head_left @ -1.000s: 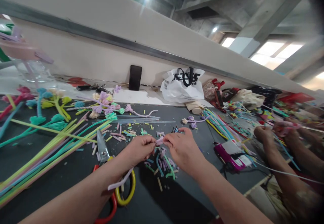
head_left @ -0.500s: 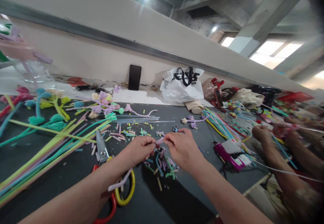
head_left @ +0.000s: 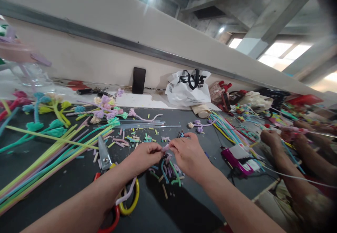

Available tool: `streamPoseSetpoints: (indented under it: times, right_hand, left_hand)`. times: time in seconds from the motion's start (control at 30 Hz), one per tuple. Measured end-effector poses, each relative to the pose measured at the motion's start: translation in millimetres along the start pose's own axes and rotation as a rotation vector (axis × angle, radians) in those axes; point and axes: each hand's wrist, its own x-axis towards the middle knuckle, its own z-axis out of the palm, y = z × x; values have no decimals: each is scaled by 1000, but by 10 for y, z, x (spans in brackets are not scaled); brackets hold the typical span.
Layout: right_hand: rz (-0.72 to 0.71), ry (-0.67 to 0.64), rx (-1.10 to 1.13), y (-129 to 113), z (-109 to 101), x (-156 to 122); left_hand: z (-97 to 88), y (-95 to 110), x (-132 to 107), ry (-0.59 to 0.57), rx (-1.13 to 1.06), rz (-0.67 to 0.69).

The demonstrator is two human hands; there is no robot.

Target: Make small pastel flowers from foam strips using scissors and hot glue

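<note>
My left hand [head_left: 144,157] and my right hand [head_left: 187,154] meet over the dark table [head_left: 65,177]. Both pinch the tip of a lilac pipe cleaner [head_left: 165,148] between their fingertips. Its long tail [head_left: 128,193] hangs down under my left wrist. A small heap of cut pipe-cleaner pieces [head_left: 168,171] lies just below the hands. Scissors [head_left: 110,177] with a red and a yellow handle lie under my left forearm.
Long coloured pipe cleaners [head_left: 44,155] fan across the left. Finished fuzzy flowers [head_left: 105,108] lie further back. A black phone [head_left: 138,80] and a white bag [head_left: 188,89] lean by the wall. Another person's hands [head_left: 273,138] work at the right, beside a pink-cased device [head_left: 237,157].
My hands have stayed together on the lilac piece, with only small finger movements. The tail under my left wrist has swung slightly. The other person's hands shifted a little.
</note>
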Motion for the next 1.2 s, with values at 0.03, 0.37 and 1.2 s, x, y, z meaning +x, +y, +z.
streamPoseSetpoints:
  times: [0.03, 0.37, 1.2]
  right_hand:
    - [1, -5, 1, -3, -4, 0]
    - [25, -42, 40, -13, -13, 5]
    - [421, -89, 733, 42, 35, 132]
  left_hand:
    - [2, -5, 0, 5, 7, 14]
    - [-1, 45, -7, 20, 29, 62]
    - [-11, 25, -22, -7, -182, -48]
